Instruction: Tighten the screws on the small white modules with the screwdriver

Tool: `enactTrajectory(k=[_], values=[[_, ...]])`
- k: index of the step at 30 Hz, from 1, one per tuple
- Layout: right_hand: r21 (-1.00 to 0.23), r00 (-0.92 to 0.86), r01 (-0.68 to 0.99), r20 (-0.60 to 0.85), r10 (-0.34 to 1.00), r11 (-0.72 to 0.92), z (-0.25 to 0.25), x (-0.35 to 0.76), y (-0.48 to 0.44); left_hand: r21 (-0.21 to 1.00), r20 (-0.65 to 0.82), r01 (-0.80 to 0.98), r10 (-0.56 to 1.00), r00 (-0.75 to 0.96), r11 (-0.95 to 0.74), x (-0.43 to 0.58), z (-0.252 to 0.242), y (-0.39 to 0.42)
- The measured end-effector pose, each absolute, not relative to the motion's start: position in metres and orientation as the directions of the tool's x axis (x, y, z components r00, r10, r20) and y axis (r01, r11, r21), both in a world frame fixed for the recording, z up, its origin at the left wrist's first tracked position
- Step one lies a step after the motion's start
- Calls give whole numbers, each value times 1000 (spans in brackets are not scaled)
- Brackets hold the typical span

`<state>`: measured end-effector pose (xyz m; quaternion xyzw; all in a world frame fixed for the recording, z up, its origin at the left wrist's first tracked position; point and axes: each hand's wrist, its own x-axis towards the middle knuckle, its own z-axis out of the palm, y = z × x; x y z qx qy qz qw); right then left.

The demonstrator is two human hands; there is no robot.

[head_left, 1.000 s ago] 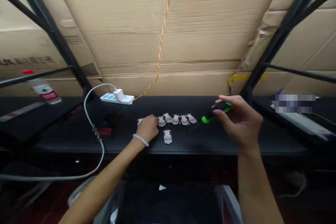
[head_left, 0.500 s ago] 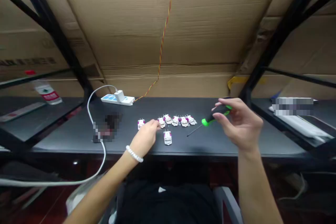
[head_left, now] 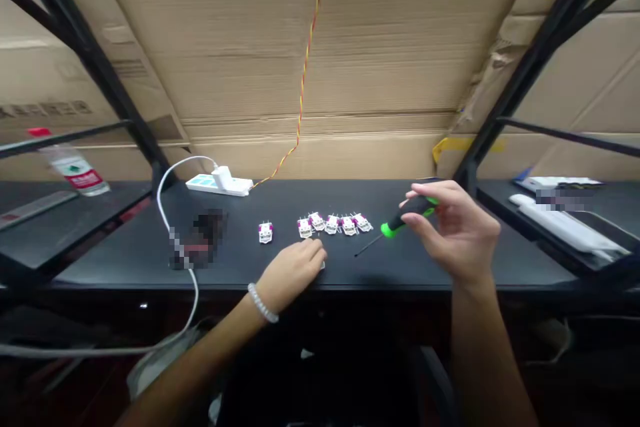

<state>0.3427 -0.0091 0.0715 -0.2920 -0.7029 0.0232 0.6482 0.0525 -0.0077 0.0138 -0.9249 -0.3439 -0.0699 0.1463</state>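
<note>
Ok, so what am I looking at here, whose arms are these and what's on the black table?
No machine here: a person wears a head camera, so the picture looks down at their own bare hands. The right hand holds a screwdriver with a green and black handle, tip slanting down toward the black table. The left hand lies on the table over a small white part, mostly hidden. Past it sit a row of small white and pink parts, a lone part to the side, and a power strip.

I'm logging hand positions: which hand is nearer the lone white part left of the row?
Left. The left hand rests below-right of the lone white part; the right hand holds the screwdriver far to its right, beyond the row.
</note>
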Motion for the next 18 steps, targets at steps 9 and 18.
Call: enactTrajectory(k=[9, 18], values=[[-410, 14, 396, 897, 441, 822, 71, 345, -10, -219, 214, 654, 618, 756, -725, 52, 12, -8], [-409, 7, 371, 899, 438, 834, 71, 347, -10, -207, 263, 626, 574, 775, -751, 50, 6, -7]])
